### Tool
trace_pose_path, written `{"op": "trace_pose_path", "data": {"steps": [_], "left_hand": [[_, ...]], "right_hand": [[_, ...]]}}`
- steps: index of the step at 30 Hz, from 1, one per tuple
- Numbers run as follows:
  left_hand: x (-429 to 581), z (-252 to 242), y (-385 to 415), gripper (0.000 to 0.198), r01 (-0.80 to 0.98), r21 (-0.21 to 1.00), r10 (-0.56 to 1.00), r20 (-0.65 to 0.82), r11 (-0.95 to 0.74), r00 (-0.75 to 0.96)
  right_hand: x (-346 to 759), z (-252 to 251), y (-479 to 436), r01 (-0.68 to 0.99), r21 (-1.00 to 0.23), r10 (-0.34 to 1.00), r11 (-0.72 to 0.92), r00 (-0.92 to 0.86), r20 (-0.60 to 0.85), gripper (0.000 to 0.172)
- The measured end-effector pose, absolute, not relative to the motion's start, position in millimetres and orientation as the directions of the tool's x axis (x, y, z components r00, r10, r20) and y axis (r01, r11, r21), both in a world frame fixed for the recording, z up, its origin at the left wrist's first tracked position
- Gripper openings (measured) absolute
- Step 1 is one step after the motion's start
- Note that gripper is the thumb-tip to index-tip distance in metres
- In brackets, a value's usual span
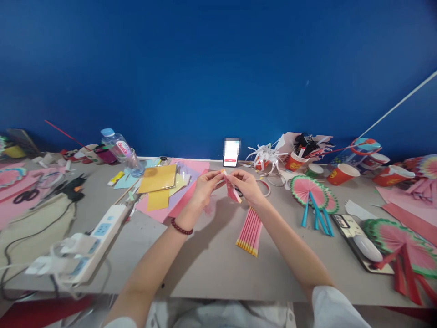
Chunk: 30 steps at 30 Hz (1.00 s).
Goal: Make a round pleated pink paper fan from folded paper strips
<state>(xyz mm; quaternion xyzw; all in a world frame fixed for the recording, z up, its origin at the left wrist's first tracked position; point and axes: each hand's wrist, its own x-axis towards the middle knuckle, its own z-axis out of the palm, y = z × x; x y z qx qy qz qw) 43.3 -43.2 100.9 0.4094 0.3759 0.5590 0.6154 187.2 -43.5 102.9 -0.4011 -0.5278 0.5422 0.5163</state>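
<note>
My left hand (pixel 207 186) and my right hand (pixel 246 183) meet above the middle of the table. Between their pinched fingertips is a folded pink paper strip (pixel 232 190) with yellow-orange ends, tilted down to the right. Beneath my right forearm lies a pleated pink paper piece (pixel 248 233) with yellow edging, its folds fanned slightly. Just past the hands a phone (pixel 231 152) with a lit screen leans upright against the blue wall. A roll of tape (pixel 263 187) is partly hidden behind my right hand.
On the left are a power strip (pixel 100 241), a tilted plastic bottle (pixel 123 152), yellow paper (pixel 157 178) and black scissors (pixel 26 196). Rightward sit watermelon-coloured paper fans (pixel 309 191), paper cups (pixel 342 174), and a white mouse (pixel 368 248) on a patterned phone case (pixel 351 234).
</note>
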Motion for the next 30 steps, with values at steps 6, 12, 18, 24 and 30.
{"op": "trace_pose_path", "data": {"steps": [6,12,18,24,30], "left_hand": [[43.6,99.7,-43.3,0.022,-0.373,0.927,0.993,-0.001,0.046,0.121],[46.3,100.0,-43.4,0.024,-0.393,0.918,0.994,0.000,0.044,0.109],[47.9,101.1,-44.1,0.025,-0.407,0.912,0.996,-0.015,0.050,0.091],[49.3,101.2,-44.4,0.026,-0.399,0.916,0.997,-0.014,0.045,0.079],[50.3,103.4,-45.8,0.027,-0.373,0.927,0.996,-0.005,0.037,0.086]], "right_hand": [[187.6,102.6,-43.4,-0.119,-0.990,0.988,0.075,-0.128,0.090,0.027],[187.8,102.8,-42.9,-0.114,-0.992,0.992,0.048,-0.108,0.060,0.028],[187.1,105.8,-43.8,-0.097,-0.994,0.994,0.046,-0.098,0.056,0.027],[187.2,106.9,-44.8,-0.082,-0.995,0.993,0.063,-0.096,0.071,0.026],[187.8,109.1,-45.8,-0.044,-0.997,0.995,0.066,-0.077,0.069,0.021]]}}
